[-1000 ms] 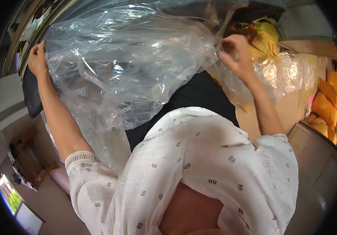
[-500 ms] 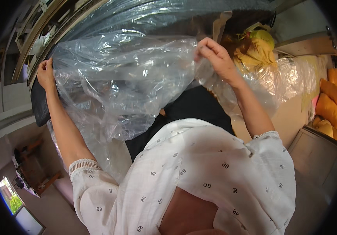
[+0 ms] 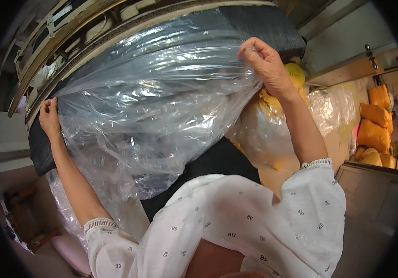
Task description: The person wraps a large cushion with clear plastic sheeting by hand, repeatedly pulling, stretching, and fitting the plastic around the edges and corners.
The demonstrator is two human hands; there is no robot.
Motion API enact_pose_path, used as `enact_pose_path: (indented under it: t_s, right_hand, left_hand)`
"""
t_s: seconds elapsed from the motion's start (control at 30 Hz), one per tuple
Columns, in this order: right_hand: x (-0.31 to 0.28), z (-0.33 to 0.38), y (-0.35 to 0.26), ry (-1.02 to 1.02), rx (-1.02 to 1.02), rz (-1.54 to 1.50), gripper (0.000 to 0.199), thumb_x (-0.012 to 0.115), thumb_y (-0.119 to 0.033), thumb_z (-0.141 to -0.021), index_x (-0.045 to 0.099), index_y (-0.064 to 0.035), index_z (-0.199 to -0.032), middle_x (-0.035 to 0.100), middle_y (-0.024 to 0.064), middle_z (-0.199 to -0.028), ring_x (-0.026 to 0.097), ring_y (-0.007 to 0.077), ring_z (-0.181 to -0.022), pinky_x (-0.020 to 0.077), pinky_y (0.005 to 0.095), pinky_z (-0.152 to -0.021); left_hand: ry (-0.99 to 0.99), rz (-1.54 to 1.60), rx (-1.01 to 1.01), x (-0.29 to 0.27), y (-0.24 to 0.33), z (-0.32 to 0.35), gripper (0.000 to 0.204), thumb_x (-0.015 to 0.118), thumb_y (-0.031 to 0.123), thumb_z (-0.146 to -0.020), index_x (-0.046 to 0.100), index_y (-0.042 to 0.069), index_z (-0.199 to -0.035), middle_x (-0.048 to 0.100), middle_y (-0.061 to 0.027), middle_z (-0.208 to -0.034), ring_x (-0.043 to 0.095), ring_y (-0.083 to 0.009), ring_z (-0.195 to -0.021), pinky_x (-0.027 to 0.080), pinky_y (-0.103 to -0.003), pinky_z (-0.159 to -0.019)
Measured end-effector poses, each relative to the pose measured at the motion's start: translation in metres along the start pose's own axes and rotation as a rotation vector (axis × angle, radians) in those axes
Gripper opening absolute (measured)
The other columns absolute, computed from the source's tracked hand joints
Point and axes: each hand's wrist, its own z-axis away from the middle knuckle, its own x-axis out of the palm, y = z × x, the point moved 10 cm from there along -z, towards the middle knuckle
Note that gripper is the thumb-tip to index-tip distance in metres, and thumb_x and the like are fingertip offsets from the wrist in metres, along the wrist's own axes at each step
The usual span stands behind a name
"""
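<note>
A long table with a dark cover (image 3: 266,30) is seen across the upper part of the view, and it is taken here as the landmark. Over its middle and its near edge a big clear plastic sheet (image 3: 162,106) is spread; it is wrinkled and shiny, and its lower part hangs down on the near side of the table. Between the two hands the sheet is drawn into long folds. On the near side of the table a white blouse (image 3: 296,213) with small dark marks is worn by the person, and a black cloth (image 3: 222,162) is seen between the blouse and the sheet. Behind the table, wooden rails (image 3: 71,33) are placed. To the right of the table, shiny clear wrapping (image 3: 331,106) is piled, and farther right orange bundles (image 3: 372,134) are stacked. Near the right end of the table a yellow cloth (image 3: 270,106) is partly hidden by the right arm.

At the left end of the table, the sheet's edge is pinched by the left hand (image 3: 49,118), with its fingertips closed together. Above the table's right part, a gathered edge of the sheet is gripped by the right hand (image 3: 267,67), whose fingers are curled closely against the thumb.
</note>
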Motion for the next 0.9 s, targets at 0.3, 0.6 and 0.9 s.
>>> enact_pose_path:
  t_s: [0.3,0.6,0.9]
  right_hand:
    - [-0.023,-0.115,-0.046,0.417,-0.622,1.275,0.013,0.057,-0.022,-0.082,0.058,-0.0093,-0.084,0.062,0.0097,-0.076,0.059,0.0339,-0.071,0.0466,0.042,-0.058]
    - [0.006,-0.114,-0.01,0.29,-0.435,0.938,0.018,0.063,-0.025,-0.077,0.06,-0.0069,-0.075,0.058,0.0073,-0.074,0.059,0.026,-0.068,0.0447,0.035,-0.06]
    - [-0.017,-0.113,0.001,0.503,-0.411,0.994,0.025,0.066,-0.034,-0.074,0.063,-0.0097,-0.078,0.059,0.0057,-0.085,0.057,0.0232,-0.085,0.0396,0.0371,-0.074]
  left_hand:
    - [-0.01,0.048,0.089,0.005,0.043,0.016,0.017,0.062,0.018,-0.084,0.061,0.001,-0.087,0.056,-0.0011,-0.076,0.05,-0.0084,-0.072,0.04,-0.022,-0.067]
    - [0.024,-0.08,0.151,-0.127,0.046,0.092,0.011,0.056,0.009,-0.088,0.055,-0.002,-0.086,0.048,-0.0018,-0.08,0.047,-0.0108,-0.078,0.038,-0.021,-0.077]
    - [-0.081,0.032,-0.02,-0.144,0.064,0.219,0.007,0.062,-0.001,-0.079,0.056,0.003,-0.08,0.046,0.0003,-0.077,0.043,-0.0086,-0.072,0.034,-0.019,-0.064]
